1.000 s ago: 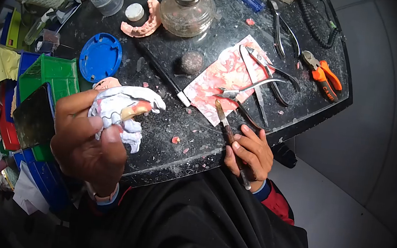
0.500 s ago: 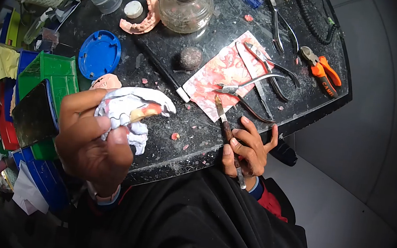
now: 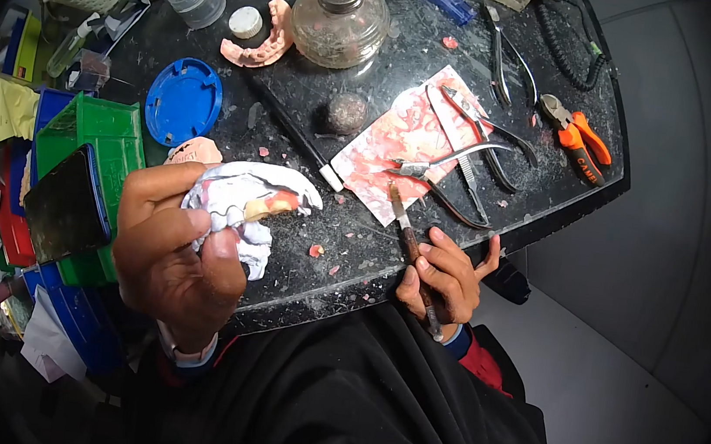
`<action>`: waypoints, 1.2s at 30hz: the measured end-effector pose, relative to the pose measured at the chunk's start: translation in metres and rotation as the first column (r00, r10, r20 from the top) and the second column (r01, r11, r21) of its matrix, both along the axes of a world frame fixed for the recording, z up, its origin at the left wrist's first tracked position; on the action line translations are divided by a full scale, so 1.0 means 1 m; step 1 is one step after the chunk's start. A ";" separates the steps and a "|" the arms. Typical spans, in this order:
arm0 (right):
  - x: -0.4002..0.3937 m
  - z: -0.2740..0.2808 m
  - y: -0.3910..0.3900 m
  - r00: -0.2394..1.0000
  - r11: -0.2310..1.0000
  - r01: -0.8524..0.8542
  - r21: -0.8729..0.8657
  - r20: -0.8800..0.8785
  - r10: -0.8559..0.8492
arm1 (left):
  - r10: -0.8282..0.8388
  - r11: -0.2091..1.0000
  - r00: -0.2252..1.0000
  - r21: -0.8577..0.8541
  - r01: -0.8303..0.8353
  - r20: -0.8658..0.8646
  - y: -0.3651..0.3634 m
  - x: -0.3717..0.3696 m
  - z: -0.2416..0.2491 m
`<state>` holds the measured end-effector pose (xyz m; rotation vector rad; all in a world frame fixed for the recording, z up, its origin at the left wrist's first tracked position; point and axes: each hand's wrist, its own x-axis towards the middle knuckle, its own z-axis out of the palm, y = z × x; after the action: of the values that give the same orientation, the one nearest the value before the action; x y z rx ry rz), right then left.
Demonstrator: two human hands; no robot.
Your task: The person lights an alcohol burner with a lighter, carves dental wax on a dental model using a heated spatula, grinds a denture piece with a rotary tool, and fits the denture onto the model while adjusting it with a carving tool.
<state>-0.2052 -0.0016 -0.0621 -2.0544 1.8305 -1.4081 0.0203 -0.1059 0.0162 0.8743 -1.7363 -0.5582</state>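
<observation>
A white plaster dental model (image 3: 233,182) with yellowish and reddish wax on it is pinched in my left hand (image 3: 182,246), held up over the table's front edge. My right hand (image 3: 445,280) rests at that edge with its fingers wrapped round the handle of a wax knife (image 3: 412,246). The knife's tip lies against the lower part of a sheet smeared with pink wax (image 3: 395,148). Wire pliers (image 3: 440,175), tweezers (image 3: 460,151) and another pair of pliers (image 3: 492,137) lie across the sheet.
A glass spirit lamp (image 3: 339,27) stands at the back, beside a pink dental cast (image 3: 266,41). Orange-handled cutters (image 3: 579,142) lie at the right edge. On the left are a blue lid (image 3: 183,101), a green bin (image 3: 94,126) and a phone (image 3: 68,207). Pink crumbs dot the table.
The view has shifted slightly, so the table's things appear a little lower and to the right. Both hands keep their holds on the dental model and the wax knife.
</observation>
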 end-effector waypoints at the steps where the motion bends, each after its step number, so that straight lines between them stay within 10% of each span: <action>1: 0.000 0.002 -0.001 1.000 1.000 -0.011 0.004 -0.019 0.011 | 0.002 1.000 1.000 -0.001 -0.002 0.007 0.000 0.000 0.000; 19: -0.009 0.013 0.005 0.967 0.999 -0.043 -0.014 0.251 0.045 | 0.015 0.999 0.998 -0.035 -0.013 0.059 -0.005 0.000 0.003; 23: -0.012 0.061 -0.030 0.620 0.985 -0.101 -0.141 0.765 0.174 | 0.019 1.000 1.000 0.007 -0.019 -0.017 -0.003 0.000 0.002; 36: -0.026 0.072 -0.210 0.342 0.848 -0.525 -0.072 0.895 0.288 | 0.038 0.999 0.998 0.011 -0.037 -0.055 -0.006 0.006 0.006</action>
<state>-0.2316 -0.2119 0.0096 -1.0789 0.8475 -1.5314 0.0260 -0.1122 0.0226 0.8887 -1.6658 -0.5612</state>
